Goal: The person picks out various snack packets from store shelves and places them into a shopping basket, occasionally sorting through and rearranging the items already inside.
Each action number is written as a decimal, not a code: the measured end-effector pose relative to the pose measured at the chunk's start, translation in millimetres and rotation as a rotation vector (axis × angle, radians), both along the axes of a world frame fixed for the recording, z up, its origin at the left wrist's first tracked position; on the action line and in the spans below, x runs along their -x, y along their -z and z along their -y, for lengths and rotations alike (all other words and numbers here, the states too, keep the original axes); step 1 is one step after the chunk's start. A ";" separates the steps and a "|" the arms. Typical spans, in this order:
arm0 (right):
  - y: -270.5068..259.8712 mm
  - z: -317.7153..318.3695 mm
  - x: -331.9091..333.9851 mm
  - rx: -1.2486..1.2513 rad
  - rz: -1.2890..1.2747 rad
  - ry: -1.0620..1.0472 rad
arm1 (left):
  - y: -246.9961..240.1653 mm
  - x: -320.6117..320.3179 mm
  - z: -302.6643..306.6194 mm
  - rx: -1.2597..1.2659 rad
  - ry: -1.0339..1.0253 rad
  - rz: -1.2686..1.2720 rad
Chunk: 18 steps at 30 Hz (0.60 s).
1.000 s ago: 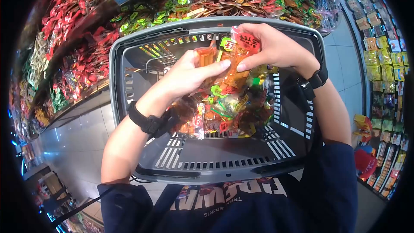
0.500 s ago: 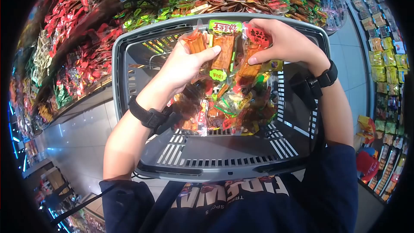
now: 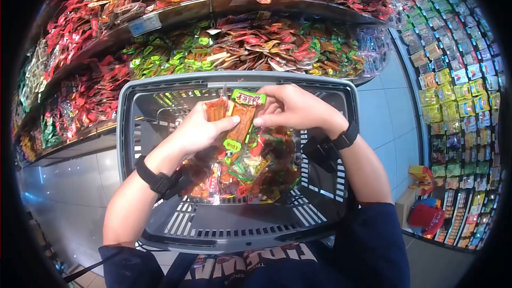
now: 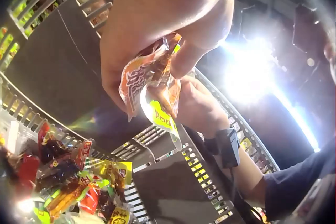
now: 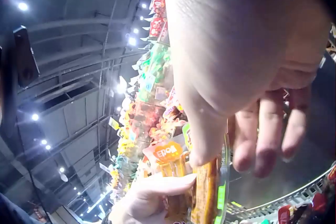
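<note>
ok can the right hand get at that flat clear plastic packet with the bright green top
Probably yes: the right hand is at the edge of the flat, clear, green-topped plastic packet, with nothing visible between them. The left hand grips it, though, and may need to let go.

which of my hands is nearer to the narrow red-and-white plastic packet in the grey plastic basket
Left. In the head view, your left hand is above and slightly left of the packet; your right hand is farther off, up and to the right.
</note>
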State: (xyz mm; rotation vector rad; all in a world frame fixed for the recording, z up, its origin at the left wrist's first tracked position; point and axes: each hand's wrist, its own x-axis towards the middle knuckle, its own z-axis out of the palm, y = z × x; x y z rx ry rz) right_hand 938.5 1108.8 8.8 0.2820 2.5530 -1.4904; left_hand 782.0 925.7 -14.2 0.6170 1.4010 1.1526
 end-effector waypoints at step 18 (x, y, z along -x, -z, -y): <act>-8.4 -1.5 1.1 0.465 -0.193 0.381 | -1.5 4.5 3.7 0.081 0.205 0.061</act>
